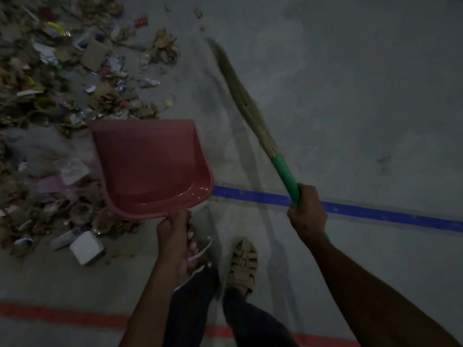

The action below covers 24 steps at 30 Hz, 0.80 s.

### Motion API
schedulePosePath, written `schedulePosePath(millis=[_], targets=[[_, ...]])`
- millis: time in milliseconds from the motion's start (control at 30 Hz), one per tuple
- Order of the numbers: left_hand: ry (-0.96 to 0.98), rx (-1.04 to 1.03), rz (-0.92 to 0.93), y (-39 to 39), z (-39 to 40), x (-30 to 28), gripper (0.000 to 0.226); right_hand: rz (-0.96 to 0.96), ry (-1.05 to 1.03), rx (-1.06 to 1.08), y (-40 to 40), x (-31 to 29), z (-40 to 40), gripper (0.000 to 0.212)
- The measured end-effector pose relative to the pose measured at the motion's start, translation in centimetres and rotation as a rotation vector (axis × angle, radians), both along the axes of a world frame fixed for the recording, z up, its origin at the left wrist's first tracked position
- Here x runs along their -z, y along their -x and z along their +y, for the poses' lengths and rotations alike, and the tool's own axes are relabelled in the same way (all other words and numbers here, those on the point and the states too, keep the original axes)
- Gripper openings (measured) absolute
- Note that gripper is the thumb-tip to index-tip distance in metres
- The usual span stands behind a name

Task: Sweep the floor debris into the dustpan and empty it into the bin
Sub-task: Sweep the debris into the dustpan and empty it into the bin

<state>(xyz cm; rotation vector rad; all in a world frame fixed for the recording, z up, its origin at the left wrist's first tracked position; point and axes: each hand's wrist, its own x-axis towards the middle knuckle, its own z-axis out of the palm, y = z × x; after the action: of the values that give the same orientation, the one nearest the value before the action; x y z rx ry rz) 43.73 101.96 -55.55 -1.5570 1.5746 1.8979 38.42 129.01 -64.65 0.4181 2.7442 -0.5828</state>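
A pink dustpan (150, 166) hangs in front of me with nothing in it, its mouth pointing toward a wide heap of floor debris (57, 78) of dry leaves, cardboard and paper scraps at the left. My left hand (175, 236) grips the dustpan's handle from below. My right hand (307, 211) grips the green handle of a grass broom (253, 113). The broom's bristle tip is blurred and reaches up to the debris heap's right edge. No bin is in view.
A white box (86, 247) lies at the heap's near edge. A blue floor line (375, 212) runs rightward behind the dustpan and an orange line (65, 313) crosses near my feet. My sandalled foot (243, 265) stands between them. Bare grey concrete spreads to the right.
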Motion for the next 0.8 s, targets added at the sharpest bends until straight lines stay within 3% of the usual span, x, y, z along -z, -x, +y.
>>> schedulePosePath(millis=[200,400,567,800], targets=[[-0.023,0.040,0.011,5.2,1.8,2.7,0.031,-0.240,-0.114,0.072,8.6,3.4,2.0,0.032],[-0.004,-0.041,-0.079,8.4,0.1,5.1,0.029,-0.362,0.010,-0.146,12.3,7.6,-0.9,0.024],[0.006,-0.119,-0.147,11.5,-1.8,6.1,0.029,-0.329,0.100,-0.347,16.2,6.7,-2.6,0.033],[-0.023,-0.192,-0.190,18.4,-4.1,3.5,0.024,-0.142,0.124,-0.322,24.2,3.5,-5.5,0.051]])
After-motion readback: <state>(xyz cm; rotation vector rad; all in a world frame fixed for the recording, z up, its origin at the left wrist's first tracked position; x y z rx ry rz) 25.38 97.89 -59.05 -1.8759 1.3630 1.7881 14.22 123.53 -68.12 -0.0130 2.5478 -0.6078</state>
